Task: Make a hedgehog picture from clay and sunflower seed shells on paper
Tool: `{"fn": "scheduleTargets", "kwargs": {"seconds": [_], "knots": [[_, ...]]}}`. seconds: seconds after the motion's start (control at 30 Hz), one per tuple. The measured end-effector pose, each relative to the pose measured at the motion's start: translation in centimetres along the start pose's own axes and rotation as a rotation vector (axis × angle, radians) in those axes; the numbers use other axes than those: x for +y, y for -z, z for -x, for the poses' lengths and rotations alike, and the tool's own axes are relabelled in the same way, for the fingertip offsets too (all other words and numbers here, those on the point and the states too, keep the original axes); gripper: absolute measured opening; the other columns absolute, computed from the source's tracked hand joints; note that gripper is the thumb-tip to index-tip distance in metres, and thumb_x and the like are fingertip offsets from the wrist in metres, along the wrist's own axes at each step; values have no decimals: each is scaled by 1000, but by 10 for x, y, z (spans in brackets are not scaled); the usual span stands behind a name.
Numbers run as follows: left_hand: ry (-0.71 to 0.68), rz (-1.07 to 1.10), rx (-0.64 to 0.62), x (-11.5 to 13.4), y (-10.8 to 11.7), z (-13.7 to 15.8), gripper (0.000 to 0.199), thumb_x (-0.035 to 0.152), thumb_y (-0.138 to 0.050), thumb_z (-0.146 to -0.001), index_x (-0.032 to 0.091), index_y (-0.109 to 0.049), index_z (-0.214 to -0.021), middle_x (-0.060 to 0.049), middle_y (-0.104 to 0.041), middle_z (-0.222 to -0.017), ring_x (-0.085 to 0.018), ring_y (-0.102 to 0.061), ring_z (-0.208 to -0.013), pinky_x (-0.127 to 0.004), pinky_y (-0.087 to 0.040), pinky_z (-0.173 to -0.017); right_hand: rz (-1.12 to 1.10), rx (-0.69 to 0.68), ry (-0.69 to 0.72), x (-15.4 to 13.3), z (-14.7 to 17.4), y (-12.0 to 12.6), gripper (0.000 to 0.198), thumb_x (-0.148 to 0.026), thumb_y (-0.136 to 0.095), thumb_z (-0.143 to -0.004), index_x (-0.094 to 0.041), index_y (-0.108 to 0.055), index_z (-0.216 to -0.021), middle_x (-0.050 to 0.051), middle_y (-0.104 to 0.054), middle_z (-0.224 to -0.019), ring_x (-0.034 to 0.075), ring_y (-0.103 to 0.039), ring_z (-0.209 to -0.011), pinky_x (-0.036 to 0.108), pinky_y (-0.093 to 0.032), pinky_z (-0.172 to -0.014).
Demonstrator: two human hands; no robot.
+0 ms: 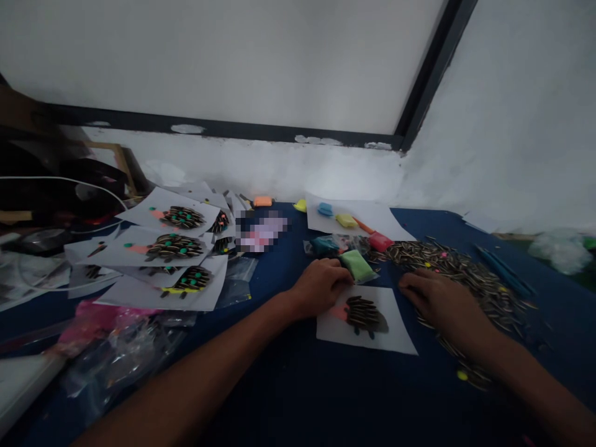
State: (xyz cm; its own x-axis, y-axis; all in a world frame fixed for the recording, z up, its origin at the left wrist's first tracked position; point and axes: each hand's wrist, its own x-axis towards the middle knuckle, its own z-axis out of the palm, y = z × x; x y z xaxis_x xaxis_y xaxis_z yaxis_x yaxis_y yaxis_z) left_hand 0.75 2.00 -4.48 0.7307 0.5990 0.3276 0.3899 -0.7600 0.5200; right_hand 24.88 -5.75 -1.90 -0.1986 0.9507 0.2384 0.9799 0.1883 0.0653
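Observation:
A white paper card [391, 337] lies before me, bearing a hedgehog figure with a salmon-coloured head and a back of striped sunflower seeds [363, 313]. My left hand [322, 287] rests at the card's upper left corner, fingers curled together, close to a light green packet of clay [357, 266]; what is in the fingers, if anything, is hidden. To the right of the card, at the edge of a spread pile of loose sunflower seeds [459, 267], my right hand [435, 298] has its fingertips pinched together. Whatever lies between those fingertips is too small to see.
Several finished hedgehog cards [139, 245] are stacked at left above crumpled plastic bags [135, 351]. Behind my hands, a white sheet [321, 220] carries blue and yellow clay packets. A red piece [380, 241] and a blue pen-like object [505, 270] lie by the seeds.

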Motion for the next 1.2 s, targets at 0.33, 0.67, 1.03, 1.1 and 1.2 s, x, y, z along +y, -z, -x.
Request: {"fn": "scheduleTargets", "kwargs": {"seconds": [0.33,0.67,1.03,1.1,1.2], "knots": [[-2,4,4,0,0,0,20,11,-54,-85,14,-72,-93,-7,-67,-94,-18,-60,-88,-29,-45,-80,-31,38,-49,3,-1,-5,18,-25,-44,-85,-21,-62,-81,7,-68,-80,22,-63,-66,29,-40,-55],[-9,14,21,1,0,1,18,12,-54,-86,15,-71,-91,-7,-67,-92,-17,-60,-84,-28,-46,-77,-575,-87,-11,-28,6,35,20,-35,-52,-87,-22,-67,-86,5,-69,-80,16,-61,-63,25,-45,-51],[-4,31,21,0,0,0,19,12,-54,-85,15,-71,-91,-6,-66,-91,-17,-60,-85,-28,-46,-77,-569,-270,107,-49,14,43,22,-26,-50,-90,-26,-71,-85,3,-71,-86,16,-66,-69,23,-46,-54],[-10,29,27,-1,0,0,19,12,-53,-85,15,-71,-91,-6,-66,-91,-17,-60,-85,-28,-46,-78,-542,-271,133,-53,14,42,21,-25,-49,-90,-26,-70,-85,2,-70,-85,15,-64,-67,24,-45,-57],[-7,24,24,-1,-1,0,19,12,-53,-85,15,-71,-90,-6,-66,-91,-17,-59,-86,-28,-45,-78,-534,-275,151,-56,15,39,22,-22,-47,-92,-25,-69,-89,3,-68,-86,16,-64,-70,26,-45,-61]]}}
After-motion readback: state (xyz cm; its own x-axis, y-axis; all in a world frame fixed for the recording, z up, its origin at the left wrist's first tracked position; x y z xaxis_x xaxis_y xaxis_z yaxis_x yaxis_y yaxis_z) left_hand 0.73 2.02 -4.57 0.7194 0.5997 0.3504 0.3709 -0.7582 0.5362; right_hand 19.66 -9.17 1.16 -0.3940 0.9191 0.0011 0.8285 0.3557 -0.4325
